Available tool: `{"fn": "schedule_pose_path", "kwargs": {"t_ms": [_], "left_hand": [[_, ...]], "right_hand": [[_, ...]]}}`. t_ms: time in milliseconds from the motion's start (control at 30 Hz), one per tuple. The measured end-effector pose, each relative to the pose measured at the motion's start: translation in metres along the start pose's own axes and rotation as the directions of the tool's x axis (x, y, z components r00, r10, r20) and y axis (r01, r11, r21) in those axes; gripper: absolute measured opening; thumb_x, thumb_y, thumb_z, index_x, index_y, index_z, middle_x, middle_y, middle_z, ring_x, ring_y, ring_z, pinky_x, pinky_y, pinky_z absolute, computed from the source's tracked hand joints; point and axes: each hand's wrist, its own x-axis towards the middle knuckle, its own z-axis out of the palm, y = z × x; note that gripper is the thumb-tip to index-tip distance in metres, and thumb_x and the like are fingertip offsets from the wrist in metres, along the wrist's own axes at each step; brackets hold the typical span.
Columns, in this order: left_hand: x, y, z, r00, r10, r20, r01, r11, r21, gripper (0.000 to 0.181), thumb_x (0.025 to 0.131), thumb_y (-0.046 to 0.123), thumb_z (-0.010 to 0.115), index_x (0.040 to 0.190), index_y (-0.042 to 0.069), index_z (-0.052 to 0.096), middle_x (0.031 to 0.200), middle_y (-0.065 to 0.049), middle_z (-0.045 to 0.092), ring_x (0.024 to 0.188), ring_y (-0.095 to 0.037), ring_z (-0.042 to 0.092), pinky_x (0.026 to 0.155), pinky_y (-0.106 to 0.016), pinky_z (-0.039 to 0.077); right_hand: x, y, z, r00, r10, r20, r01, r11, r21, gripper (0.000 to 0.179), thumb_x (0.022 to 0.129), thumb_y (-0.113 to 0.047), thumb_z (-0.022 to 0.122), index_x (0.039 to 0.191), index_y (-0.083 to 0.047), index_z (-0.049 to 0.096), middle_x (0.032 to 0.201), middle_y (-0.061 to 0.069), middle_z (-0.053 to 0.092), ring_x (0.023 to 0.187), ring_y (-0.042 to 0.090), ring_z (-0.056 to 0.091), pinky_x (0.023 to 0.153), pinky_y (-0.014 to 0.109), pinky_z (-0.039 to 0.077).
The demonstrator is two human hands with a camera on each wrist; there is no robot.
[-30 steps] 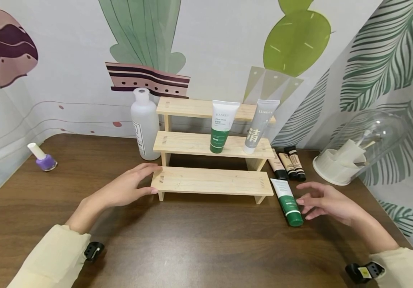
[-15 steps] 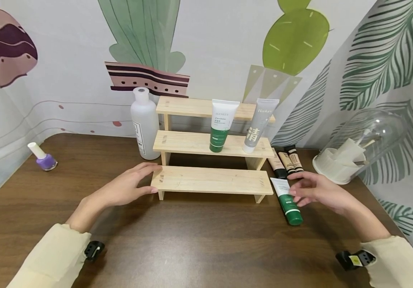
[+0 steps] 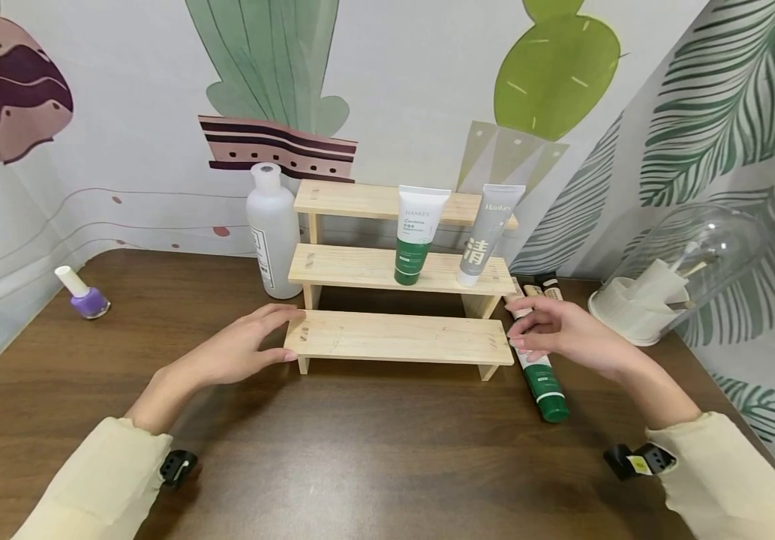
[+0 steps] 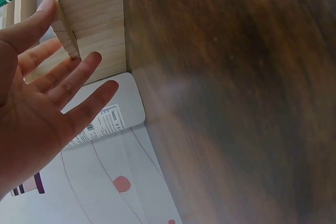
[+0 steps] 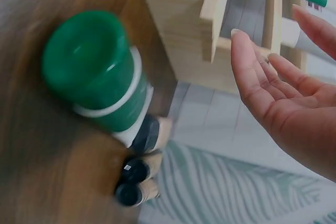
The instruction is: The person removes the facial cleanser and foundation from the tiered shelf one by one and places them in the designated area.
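A three-tier wooden stand [image 3: 401,337] sits on the brown table. At its left end, my left hand [image 3: 235,351] touches the lowest tier with extended fingers, thumb at the front edge and fingertips farther back. My right hand [image 3: 572,336] hovers by the right end of that tier, its fingers loosely bent with nothing between them in the right wrist view. Under it lies a white and green squeeze tube [image 3: 548,394], its upper part partly hidden by the hand. On the middle tier stand another white and green tube [image 3: 414,236] and a grey tube [image 3: 484,236].
A frosted white bottle [image 3: 274,232] stands left of the stand. Farther left is a purple nail polish bottle [image 3: 88,300]. Several small black-capped tubes [image 5: 139,169] lie to the stand's right, near a clear dome [image 3: 731,240] over a white holder [image 3: 630,311] with cotton swabs.
My right hand has moved left and away from me, from beside the lying tube to the stand's right end. My left hand has stayed at the left end.
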Motion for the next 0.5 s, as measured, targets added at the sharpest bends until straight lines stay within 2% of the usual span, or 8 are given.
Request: {"fn": "schedule_pose_path", "kwargs": {"t_ms": [100, 267, 500], "left_hand": [[0.000, 0.000, 0.000, 1.000, 0.001, 0.000, -0.001, 1.000, 0.004, 0.055, 0.084, 0.016, 0.066, 0.131, -0.002, 0.044, 0.132, -0.023, 0.042, 0.121, -0.039, 0.039, 0.097, -0.053, 0.033], [-0.001, 0.002, -0.001, 1.000, -0.002, 0.000, 0.002, 1.000, 0.005, 0.055, 0.084, 0.015, 0.067, 0.130, -0.002, 0.044, 0.131, -0.023, 0.042, 0.120, -0.039, 0.040, 0.097, -0.053, 0.033], [-0.001, 0.003, -0.002, 1.000, -0.002, 0.002, 0.002, 1.000, 0.006, 0.054, 0.084, 0.016, 0.066, 0.130, -0.002, 0.045, 0.131, -0.022, 0.043, 0.120, -0.039, 0.040, 0.097, -0.053, 0.034]], "right_hand": [[0.007, -0.007, 0.005, 0.999, -0.047, 0.012, 0.047, 0.999, -0.011, 0.048, 0.084, -0.001, 0.062, 0.126, 0.008, 0.041, 0.100, 0.029, 0.057, 0.083, 0.021, 0.062, 0.069, 0.038, 0.054], [0.017, -0.020, 0.014, 0.997, -0.081, 0.003, 0.081, 0.996, -0.034, 0.043, 0.083, -0.002, 0.064, 0.122, 0.004, 0.047, 0.101, 0.028, 0.057, 0.084, 0.019, 0.062, 0.072, 0.036, 0.054], [0.029, -0.038, 0.029, 0.990, -0.139, -0.036, 0.134, 0.984, -0.114, 0.042, 0.083, -0.009, 0.067, 0.121, -0.002, 0.051, 0.103, 0.015, 0.062, 0.091, 0.020, 0.062, 0.078, 0.028, 0.051]]}}
